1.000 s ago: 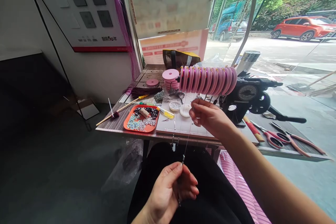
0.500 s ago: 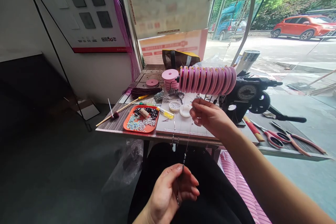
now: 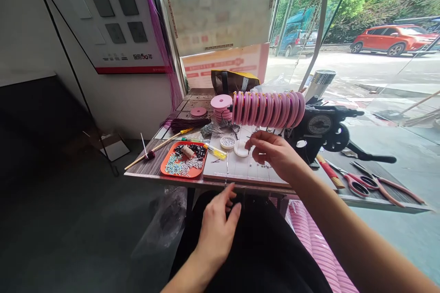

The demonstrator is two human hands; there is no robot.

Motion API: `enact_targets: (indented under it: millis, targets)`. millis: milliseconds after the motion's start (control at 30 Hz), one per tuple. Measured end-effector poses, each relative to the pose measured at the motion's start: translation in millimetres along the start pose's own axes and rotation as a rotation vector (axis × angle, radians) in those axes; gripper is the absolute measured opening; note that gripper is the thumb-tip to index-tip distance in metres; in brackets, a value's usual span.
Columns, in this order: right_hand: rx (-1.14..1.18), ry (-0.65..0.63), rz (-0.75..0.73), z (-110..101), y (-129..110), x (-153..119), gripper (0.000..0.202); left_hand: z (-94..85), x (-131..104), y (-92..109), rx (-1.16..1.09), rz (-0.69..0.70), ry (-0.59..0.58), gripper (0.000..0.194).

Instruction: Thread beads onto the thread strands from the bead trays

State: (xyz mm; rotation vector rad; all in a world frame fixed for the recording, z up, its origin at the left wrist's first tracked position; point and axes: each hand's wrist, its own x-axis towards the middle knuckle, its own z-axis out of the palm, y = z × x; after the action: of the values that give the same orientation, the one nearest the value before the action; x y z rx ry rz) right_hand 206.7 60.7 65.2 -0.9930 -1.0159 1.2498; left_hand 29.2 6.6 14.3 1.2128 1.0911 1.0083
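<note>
My left hand (image 3: 218, 222) is over my lap, just below the table's front edge. Its thumb and fingers are apart, with the fingertips beside a thin hanging line whose small end piece is hard to make out. Over the board (image 3: 215, 171), my right hand (image 3: 270, 149) is closed in a pinch. A small, thin, dark thing shows at its fingertips, too fine to name. Behind that hand, a row of pink spools (image 3: 268, 109) sits on the shaft of a black hand-cranked winder (image 3: 319, 126). A round white dish of small beads (image 3: 227, 142) and a white disc (image 3: 241, 148) lie nearby.
On the left, an orange tray (image 3: 165, 168) holds black, turquoise and silvery beads. A yellow-handled tool (image 3: 217, 152) and a wooden stick (image 3: 161, 146) lie near it. Scissors (image 3: 357, 183) and pliers (image 3: 388, 187) are at the right. More pink spools (image 3: 222, 103) stand behind.
My left hand has moved up toward the table edge, turned over and let go of the beaded line. My right hand stays pinched in nearly the same place. The view has shifted slightly.
</note>
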Motion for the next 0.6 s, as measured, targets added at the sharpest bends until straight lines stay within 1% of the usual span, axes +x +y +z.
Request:
enact_targets:
  millis: [33,67,167,233,300,367,433,533,600]
  targets:
    - [-0.014,0.009,-0.007,-1,0,1,0.029,3.3,10,8,0.003,0.081,-0.001,0.028]
    - [-0.026,0.016,-0.013,-1,-1,2,0.028,8.0,21,17,-0.048,0.113,-0.01,0.024]
    - [-0.048,0.025,-0.022,-1,-2,3,0.027,27.1,54,37,-0.135,0.137,-0.04,0.019]
    - [-0.059,0.021,-0.024,-1,-3,3,0.026,39.8,70,43,-0.214,0.133,-0.079,0.015]
    - [-0.066,0.011,-0.022,-2,-3,2,0.025,48.9,78,44,-0.296,0.129,-0.114,0.015]
    - [-0.067,-0.002,-0.019,-2,-4,1,0.025,52.8,80,43,-0.365,0.13,-0.141,0.016]
    - [-0.067,-0.022,-0.015,-1,-5,0,0.025,51.5,77,41,-0.411,0.126,-0.172,0.018]
    - [-0.065,-0.035,-0.023,2,-5,-2,0.026,42.0,67,36,-0.432,0.089,-0.233,0.018]
    - [-0.06,-0.029,-0.037,3,-4,-3,0.026,32.7,58,28,-0.423,0.036,-0.277,0.018]
